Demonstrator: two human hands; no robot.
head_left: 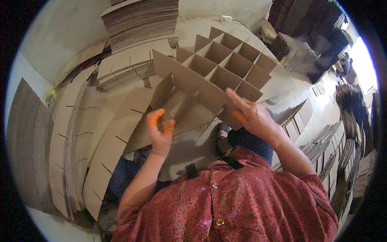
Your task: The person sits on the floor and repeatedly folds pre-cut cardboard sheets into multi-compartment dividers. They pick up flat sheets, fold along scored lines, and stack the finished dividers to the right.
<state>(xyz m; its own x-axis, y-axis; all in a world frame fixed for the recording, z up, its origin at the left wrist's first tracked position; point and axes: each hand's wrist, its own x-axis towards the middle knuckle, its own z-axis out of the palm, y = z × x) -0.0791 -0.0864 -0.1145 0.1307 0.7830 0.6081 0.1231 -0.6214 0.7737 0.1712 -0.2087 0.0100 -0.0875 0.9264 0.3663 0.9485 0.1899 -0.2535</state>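
Head view, sole view. Note divider grid (221, 76), brown cardboard, ahead of the body and slightly right of centre, just beyond the hands, with cells opening upward. Left hand (160, 131): lower left of the grid, apart from it, orange covers on thumb and finger, both curved with a clear gap between; nothing visibly held. Right hand (256, 117): at the near right corner of the grid, forefinger extended over the edge, thumb lower. Cannot tell whether pinching the wall or merely resting against it.

Progress, by judgement: well advanced on this grid. Crossed in both directions, with several full cells formed and spread open, plus partly enclosed bays along the outer edges. Full seating of every joint: not confirmable. Still unjoined: slotted strips (115, 151) lying beside the left hand, and further slotted pieces in the low stack (129, 66) beyond. Also present: tall cardboard stack (141, 26) at the back and folded-looking dividers (316, 147) at right, possibly finished pieces.

Hidden or unclear: underside and support of the grid, screened by its own near wall; panel (162, 90) below that wall, of uncertain attachment; right palm and remaining fingers, turned from view; outermost stacks, cut by the dark fisheye rim; distant figure (345, 64) at far right, too small and glare-washed to make out.
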